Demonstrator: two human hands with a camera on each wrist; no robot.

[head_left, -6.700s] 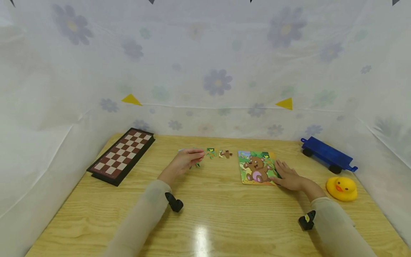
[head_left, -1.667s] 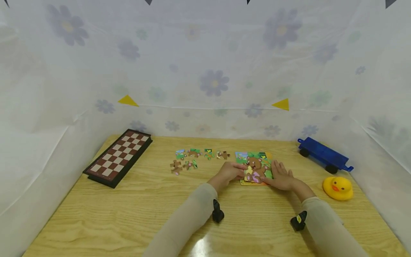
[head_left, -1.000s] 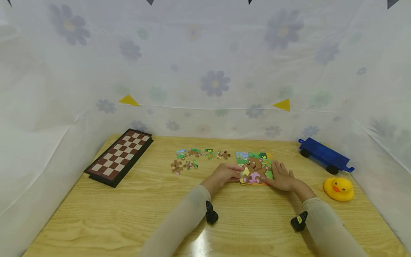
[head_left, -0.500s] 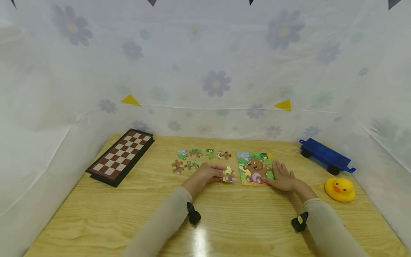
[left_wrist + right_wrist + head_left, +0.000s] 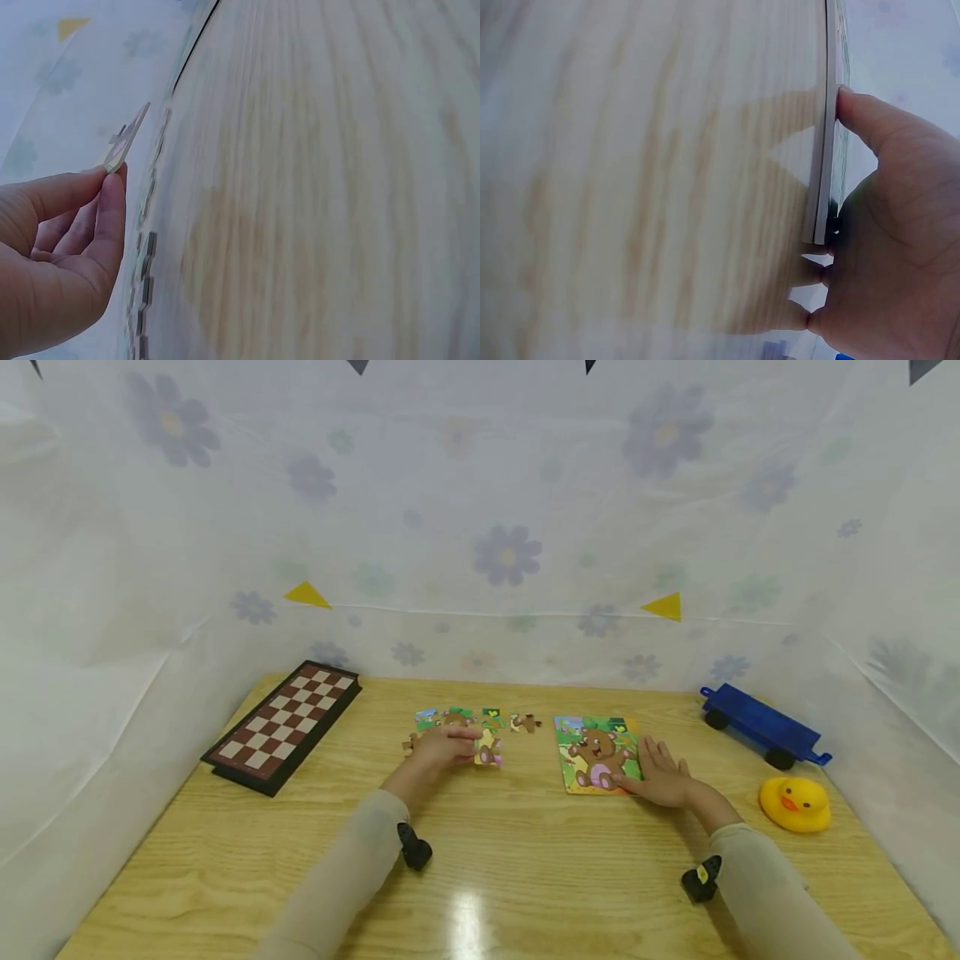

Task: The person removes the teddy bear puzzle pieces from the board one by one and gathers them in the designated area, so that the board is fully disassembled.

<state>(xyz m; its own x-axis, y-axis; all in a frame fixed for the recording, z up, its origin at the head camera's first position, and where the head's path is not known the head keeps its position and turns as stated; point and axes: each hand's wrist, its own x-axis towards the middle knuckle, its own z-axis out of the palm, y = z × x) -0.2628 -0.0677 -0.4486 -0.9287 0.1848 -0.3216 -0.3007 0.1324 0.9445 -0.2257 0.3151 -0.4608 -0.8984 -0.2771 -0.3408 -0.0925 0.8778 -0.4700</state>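
Observation:
A jigsaw piece point(image 5: 487, 749) with a bear's foot and some yellow on it is pinched between the thumb and fingers of my left hand point(image 5: 437, 750). The left wrist view shows that piece point(image 5: 126, 142) held up off the table by one edge. Several loose pieces lie behind and beside the hand, among them a brown one point(image 5: 525, 722); some are partly hidden by it. My right hand point(image 5: 666, 775) rests with spread fingers at the right side of the bear puzzle board point(image 5: 597, 753). In the right wrist view its thumb point(image 5: 859, 112) lies on the board's near edge.
A folded chessboard point(image 5: 285, 718) lies at the left table edge. At the right are a blue toy wagon point(image 5: 763, 722) and a yellow rubber duck point(image 5: 795, 804). A white flowered curtain point(image 5: 480, 527) closes off the back and sides of the wooden table point(image 5: 525, 877).
My left hand went from the loose pieces to the bear board with the puzzle piece, then moved back left with it. My right hand has stayed at the board.

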